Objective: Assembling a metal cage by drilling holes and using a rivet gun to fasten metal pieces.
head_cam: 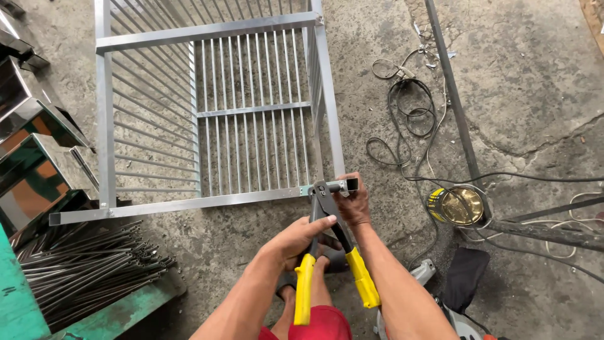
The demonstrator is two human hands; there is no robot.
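Observation:
A hand riveter [327, 242] with black arms and yellow grips has its head pressed against the near right corner of a steel cage frame [207, 201] made of square tubes and thin vertical bars. My left hand [296, 242] wraps around the riveter's left arm just above the yellow grip. My right hand [353, 200] holds the frame's corner tube beside the riveter's head. The two riveter handles are spread apart. My knee in red shorts shows below.
A bundle of thin steel rods [82, 267] lies on a green bench at the left. Polished steel pieces [38, 157] are stacked at far left. Tangled cables [409, 113], a round tin [458, 205] and a long metal bar [453, 101] lie on the concrete at the right.

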